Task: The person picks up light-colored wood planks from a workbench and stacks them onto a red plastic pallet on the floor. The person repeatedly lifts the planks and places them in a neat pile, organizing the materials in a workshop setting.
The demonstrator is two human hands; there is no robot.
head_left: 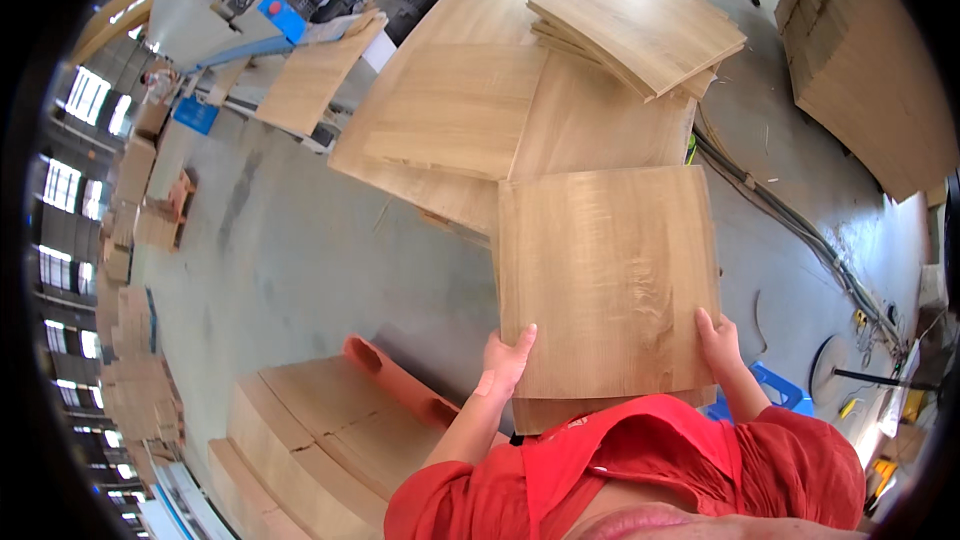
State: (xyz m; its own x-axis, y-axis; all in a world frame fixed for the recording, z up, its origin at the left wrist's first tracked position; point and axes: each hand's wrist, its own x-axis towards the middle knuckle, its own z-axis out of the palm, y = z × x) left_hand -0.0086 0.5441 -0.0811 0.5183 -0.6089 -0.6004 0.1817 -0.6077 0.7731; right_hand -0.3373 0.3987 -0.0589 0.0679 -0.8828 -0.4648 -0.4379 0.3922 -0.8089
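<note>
A wooden board [608, 280] is held at the near side, its left edge clasped by the left hand [508, 358], its right by the right hand [718, 342], thumbs uppermost, other fingers hidden. Beyond it, flat panels [450, 100] are topped by stacked boards [640, 20].

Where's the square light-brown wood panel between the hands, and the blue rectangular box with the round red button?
Square light-brown wood panel [608, 282]: head view, middle of its upper face.
Blue rectangular box with round red button [286, 22]: head view, front face, just below the button.
</note>
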